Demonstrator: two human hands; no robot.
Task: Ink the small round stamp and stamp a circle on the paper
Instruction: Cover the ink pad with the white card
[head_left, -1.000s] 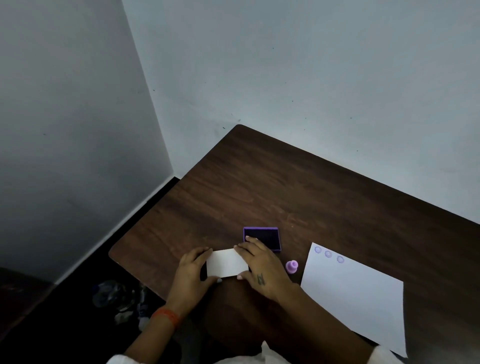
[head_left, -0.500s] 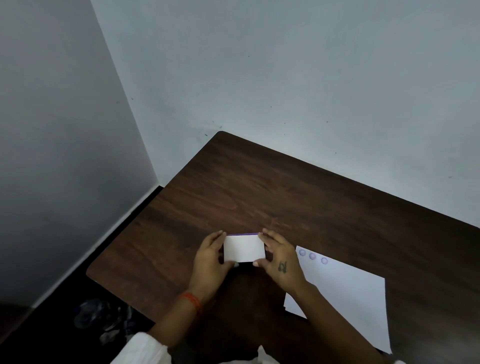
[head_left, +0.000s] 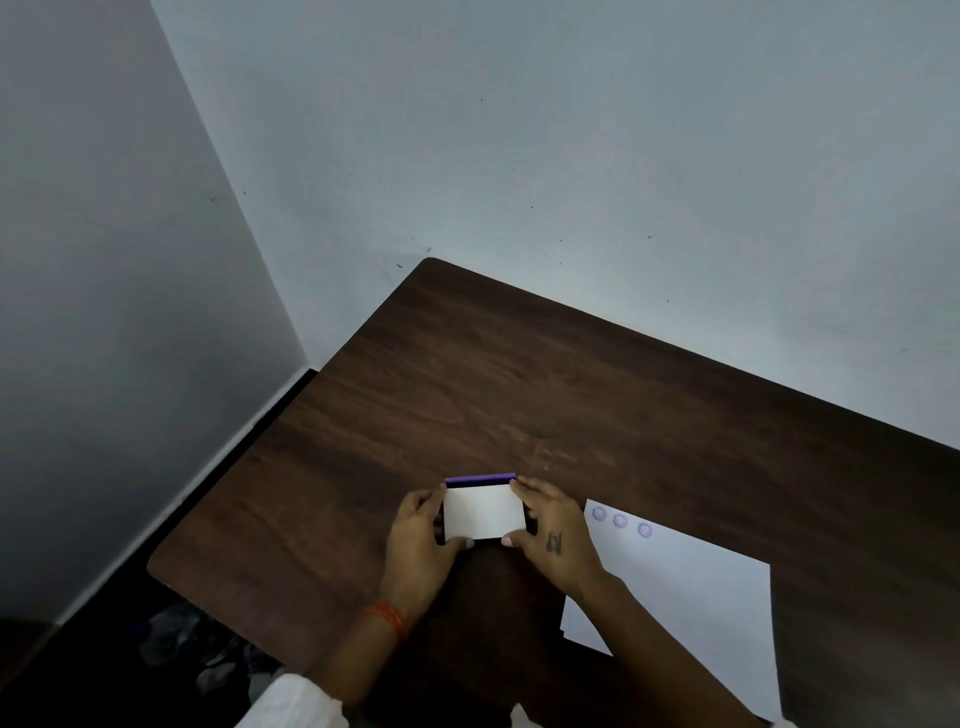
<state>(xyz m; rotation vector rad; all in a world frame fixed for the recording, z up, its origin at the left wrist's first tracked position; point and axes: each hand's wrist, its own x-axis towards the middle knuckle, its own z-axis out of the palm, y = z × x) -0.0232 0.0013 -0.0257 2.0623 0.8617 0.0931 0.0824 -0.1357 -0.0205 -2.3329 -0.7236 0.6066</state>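
A white lid (head_left: 483, 512) lies over the purple ink pad (head_left: 480, 479), of which only the far edge shows. My left hand (head_left: 415, 540) grips the lid's left side and my right hand (head_left: 556, 535) grips its right side, fingers along the edges and thumbs at the near corners. To the right, a white sheet of paper (head_left: 685, 597) lies on the table with three purple stamped circles (head_left: 620, 519) along its top left edge. The small round stamp is out of sight; my right hand covers the spot between pad and paper.
A dark wooden table (head_left: 493, 395) stands in a corner between two pale walls. Its left edge drops to a dark floor where some clutter (head_left: 182, 644) lies. The paper's near corner reaches the table's front edge.
The white lid moved from the table in front of the pad onto the purple pad, both hands going with it. The pink stamp beside my right hand is no longer visible.
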